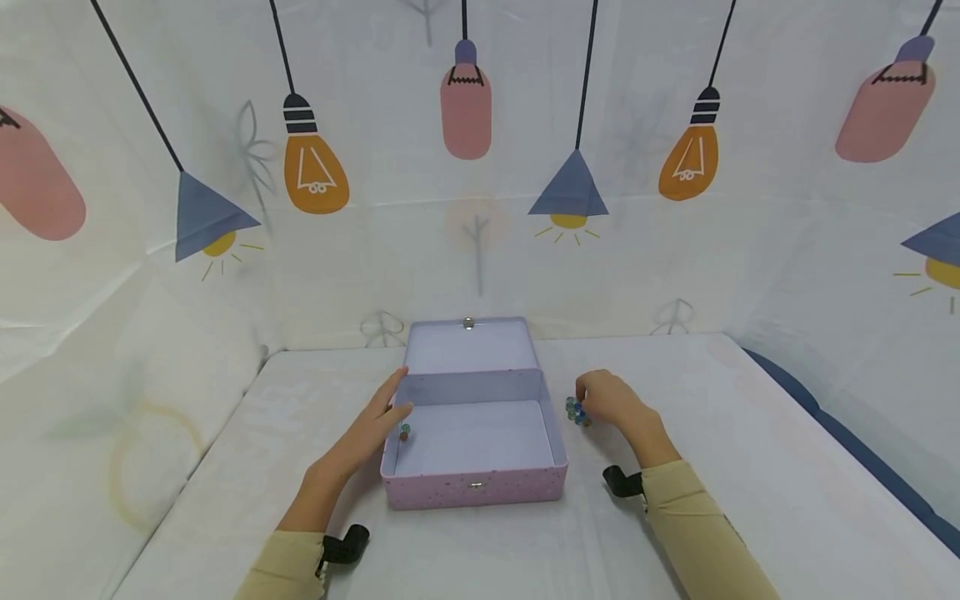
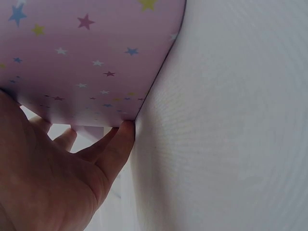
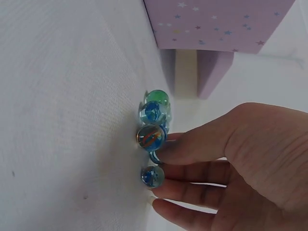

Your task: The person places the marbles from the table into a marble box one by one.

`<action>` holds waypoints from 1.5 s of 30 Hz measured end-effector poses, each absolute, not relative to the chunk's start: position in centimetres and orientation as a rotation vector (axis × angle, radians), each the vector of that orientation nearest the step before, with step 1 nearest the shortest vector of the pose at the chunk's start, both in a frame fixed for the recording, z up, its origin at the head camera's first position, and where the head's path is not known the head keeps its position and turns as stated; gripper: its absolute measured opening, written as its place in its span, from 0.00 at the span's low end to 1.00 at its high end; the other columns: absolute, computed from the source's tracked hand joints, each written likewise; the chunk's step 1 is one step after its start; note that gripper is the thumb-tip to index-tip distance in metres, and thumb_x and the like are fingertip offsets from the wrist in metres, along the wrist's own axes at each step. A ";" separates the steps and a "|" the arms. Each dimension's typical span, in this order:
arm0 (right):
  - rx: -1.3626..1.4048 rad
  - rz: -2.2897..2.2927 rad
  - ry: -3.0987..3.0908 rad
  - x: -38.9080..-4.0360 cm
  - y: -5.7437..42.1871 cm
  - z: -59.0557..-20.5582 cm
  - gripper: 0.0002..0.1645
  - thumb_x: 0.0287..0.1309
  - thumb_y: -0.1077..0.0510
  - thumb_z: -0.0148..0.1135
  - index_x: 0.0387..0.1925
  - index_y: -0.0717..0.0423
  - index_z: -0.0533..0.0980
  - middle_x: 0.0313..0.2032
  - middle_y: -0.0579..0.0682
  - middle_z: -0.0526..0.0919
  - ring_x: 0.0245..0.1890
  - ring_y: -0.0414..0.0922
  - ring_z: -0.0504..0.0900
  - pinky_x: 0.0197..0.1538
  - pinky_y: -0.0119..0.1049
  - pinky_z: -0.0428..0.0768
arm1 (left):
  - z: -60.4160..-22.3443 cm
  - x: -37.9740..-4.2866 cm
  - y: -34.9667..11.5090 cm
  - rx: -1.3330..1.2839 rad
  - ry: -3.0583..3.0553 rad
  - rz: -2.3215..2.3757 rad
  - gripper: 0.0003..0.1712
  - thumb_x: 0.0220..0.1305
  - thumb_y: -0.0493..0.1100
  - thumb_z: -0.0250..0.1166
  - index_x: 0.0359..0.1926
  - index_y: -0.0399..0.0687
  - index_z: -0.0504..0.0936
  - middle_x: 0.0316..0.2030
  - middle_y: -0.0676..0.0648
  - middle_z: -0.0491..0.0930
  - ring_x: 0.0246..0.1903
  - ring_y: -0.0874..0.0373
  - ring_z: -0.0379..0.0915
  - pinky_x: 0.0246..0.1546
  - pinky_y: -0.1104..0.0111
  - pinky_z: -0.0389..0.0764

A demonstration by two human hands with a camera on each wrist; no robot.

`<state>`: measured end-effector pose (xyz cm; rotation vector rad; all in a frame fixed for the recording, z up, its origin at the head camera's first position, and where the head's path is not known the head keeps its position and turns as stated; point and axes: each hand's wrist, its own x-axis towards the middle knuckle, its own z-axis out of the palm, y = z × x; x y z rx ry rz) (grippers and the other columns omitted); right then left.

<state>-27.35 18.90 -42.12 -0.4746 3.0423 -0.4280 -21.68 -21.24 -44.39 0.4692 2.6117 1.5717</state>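
Note:
An open pink tin box patterned with small stars stands on the table, its lid tipped back. My left hand holds the box's left wall, thumb over the rim and fingers along the outside toward the back corner. In the left wrist view, fingertips reach round the box's far edge. Inside, near the left wall, lies a greenish marble with a brownish spot beside it. Right of the box, my right hand pinches a glass marble, partly hidden by the thumb, beside a cluster of marbles.
A white cloth covers the table. Behind it hangs a pale curtain printed with lamps and bulbs. Dark blue fabric runs along the right edge. Black wrist cameras sit on both sleeves.

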 end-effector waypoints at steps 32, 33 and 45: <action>-0.533 -0.518 3.098 -27.1 18.9 -40.0 0.16 0.56 0.68 0.52 0.42 0.65 0.82 0.37 0.58 0.84 0.34 0.49 0.78 0.40 0.48 0.80 | -44.3 -21.7 -21.2 0.457 2.613 1.565 0.39 0.77 0.48 0.49 0.80 0.53 0.40 0.80 0.46 0.38 0.80 0.44 0.30 0.78 0.43 0.39; -0.545 -0.525 3.103 -27.1 18.8 -40.0 0.16 0.56 0.68 0.52 0.42 0.65 0.82 0.37 0.58 0.84 0.34 0.49 0.78 0.40 0.48 0.80 | -44.4 -21.7 -21.2 0.458 2.613 1.565 0.39 0.77 0.49 0.49 0.80 0.53 0.40 0.80 0.46 0.38 0.80 0.43 0.30 0.78 0.42 0.39; -0.678 -0.636 3.186 -26.4 18.1 -38.4 0.14 0.57 0.69 0.54 0.40 0.63 0.83 0.31 0.54 0.83 0.30 0.46 0.74 0.36 0.43 0.78 | -44.4 -21.7 -21.3 0.453 2.611 1.563 0.39 0.77 0.48 0.48 0.80 0.54 0.40 0.80 0.46 0.37 0.80 0.42 0.29 0.77 0.42 0.39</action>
